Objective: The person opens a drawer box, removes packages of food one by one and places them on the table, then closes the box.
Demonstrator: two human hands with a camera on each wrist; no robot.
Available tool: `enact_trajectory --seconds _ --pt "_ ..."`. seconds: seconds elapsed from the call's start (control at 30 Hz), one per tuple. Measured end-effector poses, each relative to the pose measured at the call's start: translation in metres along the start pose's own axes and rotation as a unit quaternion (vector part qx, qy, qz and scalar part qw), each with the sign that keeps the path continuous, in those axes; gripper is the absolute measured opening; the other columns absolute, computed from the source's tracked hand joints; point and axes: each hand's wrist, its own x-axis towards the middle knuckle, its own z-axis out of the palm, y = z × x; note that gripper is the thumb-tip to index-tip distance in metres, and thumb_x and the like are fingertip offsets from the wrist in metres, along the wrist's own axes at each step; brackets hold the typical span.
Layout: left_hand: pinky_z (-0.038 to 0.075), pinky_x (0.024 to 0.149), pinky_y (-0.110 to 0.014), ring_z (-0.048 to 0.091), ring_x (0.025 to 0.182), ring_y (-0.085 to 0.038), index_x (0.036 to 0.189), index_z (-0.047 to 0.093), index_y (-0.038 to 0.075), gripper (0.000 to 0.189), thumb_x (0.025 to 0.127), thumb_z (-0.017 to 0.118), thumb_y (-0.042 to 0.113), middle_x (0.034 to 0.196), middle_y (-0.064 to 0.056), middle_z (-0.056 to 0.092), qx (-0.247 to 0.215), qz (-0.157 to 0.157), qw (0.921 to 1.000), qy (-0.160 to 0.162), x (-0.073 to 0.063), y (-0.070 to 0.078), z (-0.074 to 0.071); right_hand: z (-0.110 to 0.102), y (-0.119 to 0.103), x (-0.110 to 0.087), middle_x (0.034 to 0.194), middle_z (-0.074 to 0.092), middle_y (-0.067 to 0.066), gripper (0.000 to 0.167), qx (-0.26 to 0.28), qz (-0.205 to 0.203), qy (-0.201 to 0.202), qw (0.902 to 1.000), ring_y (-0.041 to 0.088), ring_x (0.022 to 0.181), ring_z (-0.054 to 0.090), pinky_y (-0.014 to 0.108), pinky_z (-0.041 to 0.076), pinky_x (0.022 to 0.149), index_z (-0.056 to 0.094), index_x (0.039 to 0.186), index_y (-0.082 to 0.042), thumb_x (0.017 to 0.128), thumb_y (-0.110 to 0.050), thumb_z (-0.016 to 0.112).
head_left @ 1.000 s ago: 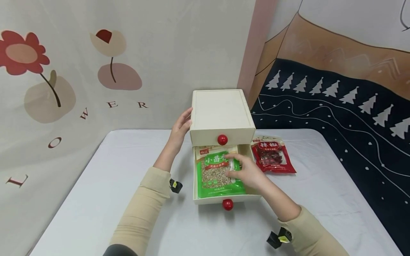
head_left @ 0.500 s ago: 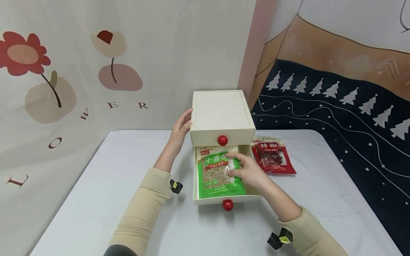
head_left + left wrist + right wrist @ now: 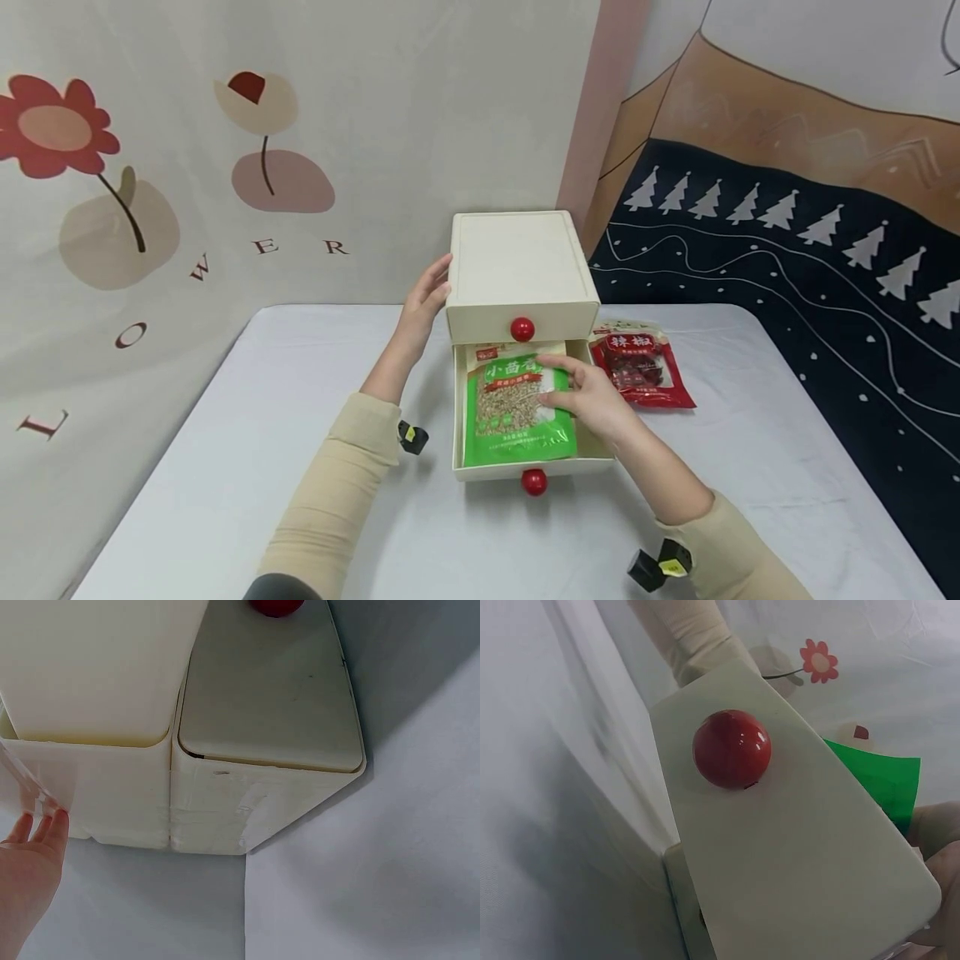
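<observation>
A cream drawer unit (image 3: 517,257) with red knobs stands at the back of the table. Its top drawer front is closed; the drawer (image 3: 459,417) below is pulled out. Inside lies a green bag of fennel seeds (image 3: 506,408), its far end near the upper drawer front. My right hand (image 3: 596,406) holds the bag by its right part, thumb and index finger on its face; the other fingers are mostly hidden. My left hand (image 3: 422,312) rests its fingers against the unit's left side. In the left wrist view, the left fingertips (image 3: 56,825) touch the side wall.
A red bag of dried chilies (image 3: 641,367) lies on the white tablecloth (image 3: 315,358), right of the unit. Below the pulled-out drawer, the left wrist view shows another drawer front (image 3: 270,690), closed. A printed curtain (image 3: 420,125) hangs close behind.
The bag of fennel seeds has shifted slightly right within the drawer, together with my right hand. My left hand has stayed against the unit.
</observation>
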Motion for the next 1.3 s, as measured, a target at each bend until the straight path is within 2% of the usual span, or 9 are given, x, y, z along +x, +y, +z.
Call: enact_trajectory --seconds 0.23,0.67,0.97,1.3 --pt "0.028 0.109 -0.046 0.032 0.137 -0.029 0.148 0.032 0.004 0.059 0.093 0.046 0.021 0.151 -0.017 0.033 -0.005 0.001 1.0 0.001 0.001 0.0 0.0 -0.005 -0.003 -0.007 0.13 0.053 0.025 0.058 0.035 0.001 -0.013 0.9993 0.024 0.095 0.066 0.033 0.056 0.075 0.042 0.142 -0.002 0.087 0.003 0.061" --pt "0.027 0.109 -0.047 0.032 0.137 -0.029 0.149 0.032 0.006 0.059 0.093 0.046 0.022 0.151 -0.016 0.033 0.004 -0.004 1.0 0.0 -0.001 0.002 0.0 -0.01 -0.003 -0.019 0.136 0.048 0.024 0.059 0.029 0.013 -0.015 0.9994 0.025 0.101 0.063 0.034 0.055 0.079 0.044 0.142 -0.006 0.086 0.003 0.062" --pt "0.027 0.109 -0.047 0.032 0.137 -0.029 0.149 0.032 0.005 0.06 0.093 0.046 0.022 0.151 -0.016 0.033 0.0 -0.002 1.0 0.001 0.0 0.001 0.0 -0.018 -0.001 -0.03 0.126 0.056 0.024 0.061 0.037 -0.002 -0.038 0.9986 0.025 0.091 0.067 0.036 0.056 0.073 0.041 0.144 -0.005 0.087 0.001 0.063" --pt "0.028 0.109 -0.045 0.033 0.137 -0.028 0.149 0.033 0.006 0.059 0.093 0.046 0.022 0.151 -0.016 0.033 -0.003 -0.002 1.0 0.001 0.0 0.0 0.0 -0.033 0.008 -0.033 0.126 0.055 0.026 0.064 0.055 -0.037 -0.07 0.9953 0.025 0.094 0.067 0.036 0.055 0.077 0.036 0.145 0.001 0.086 0.004 0.062"
